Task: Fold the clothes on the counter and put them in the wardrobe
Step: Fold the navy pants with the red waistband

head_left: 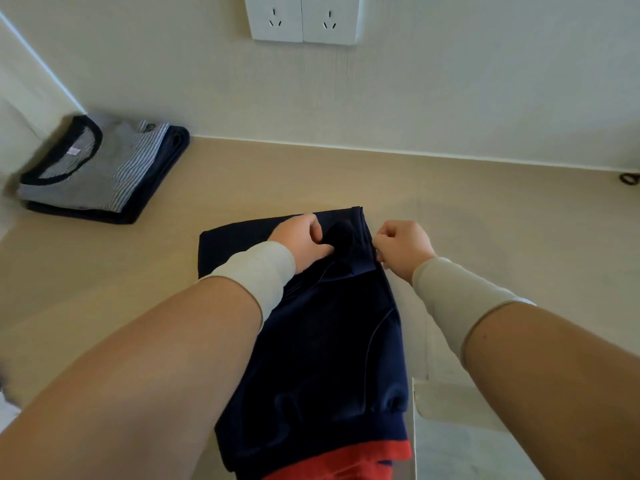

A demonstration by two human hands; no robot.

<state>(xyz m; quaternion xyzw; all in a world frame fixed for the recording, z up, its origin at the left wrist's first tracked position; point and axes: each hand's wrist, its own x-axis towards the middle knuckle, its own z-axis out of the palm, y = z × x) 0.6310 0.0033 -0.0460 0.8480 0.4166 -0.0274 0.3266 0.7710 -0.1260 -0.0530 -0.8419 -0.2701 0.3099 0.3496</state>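
- Head view: navy garment (325, 341) lies flat on the beige desk (485, 220), running from the near edge toward the wall; far end partly folded over.
- Left hand (301, 242): rests on the far part of the garment, fingers curled into the dark cloth, bunching a fold beside the thumb. Grip closed on the fabric.
- Right hand (403, 245): at the garment's far right edge, fingers curled, pinching the fabric edge. Grip closed on the cloth.
- Both wrists carry pale grey bands (263, 271); forearms bare.
- Red fabric (346, 460) shows at the near end of the navy garment, at the bottom of the frame.
- Folded stack (100, 168) sits at the far left corner of the desk, against the wall: grey striped top with dark collar lying on a folded navy piece. Well apart from the hands.
- Two white wall sockets (303, 17) on the wall above the desk.
- Small dark object (628, 178) at the far right edge of the desk; too small to identify.
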